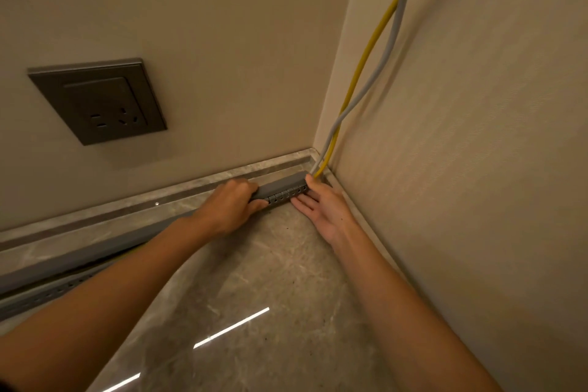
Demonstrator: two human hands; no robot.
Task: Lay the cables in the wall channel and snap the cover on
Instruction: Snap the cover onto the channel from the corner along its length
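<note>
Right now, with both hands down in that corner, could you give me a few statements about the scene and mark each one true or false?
1. The left hand grips the grey channel. True.
2. A yellow cable and a grey cable come down the corner to the channel's end. True.
3. The right hand holds a screwdriver. False: it holds nothing, and its fingers lie straight beside the channel's end.
4. A plug sits in the wall socket. False: nothing is plugged into the socket.
</note>
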